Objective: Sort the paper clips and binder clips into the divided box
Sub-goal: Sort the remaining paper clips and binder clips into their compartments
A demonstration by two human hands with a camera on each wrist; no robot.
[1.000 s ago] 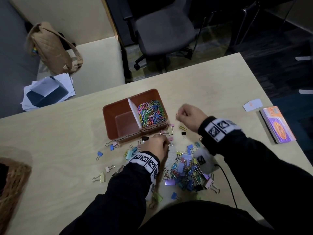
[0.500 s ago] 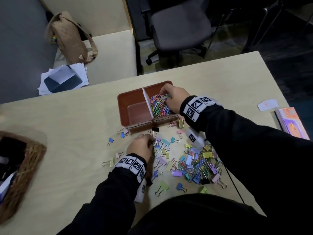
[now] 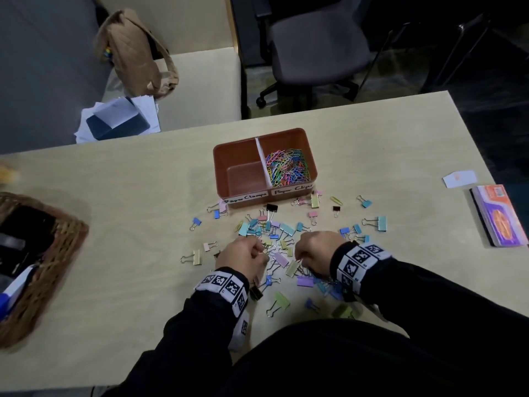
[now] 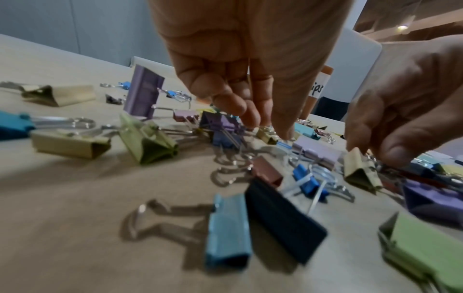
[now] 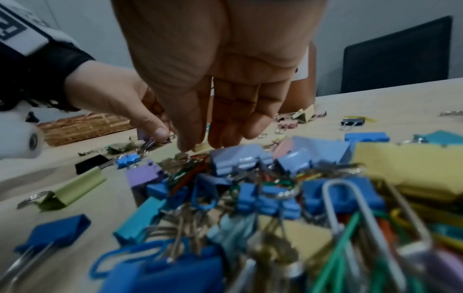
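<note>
Scattered binder clips (image 3: 286, 230) crowd the table (image 3: 128, 224) between hands and divided box (image 3: 243, 156).

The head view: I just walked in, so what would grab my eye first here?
Probably the scatter of pastel and metal binder clips on the pale wooden table, with the left hand and right hand picking through it. Just beyond sits a rust-orange divided box: its right compartment is heaped with multicoloured paper clips, and its left compartment holds none.
</note>
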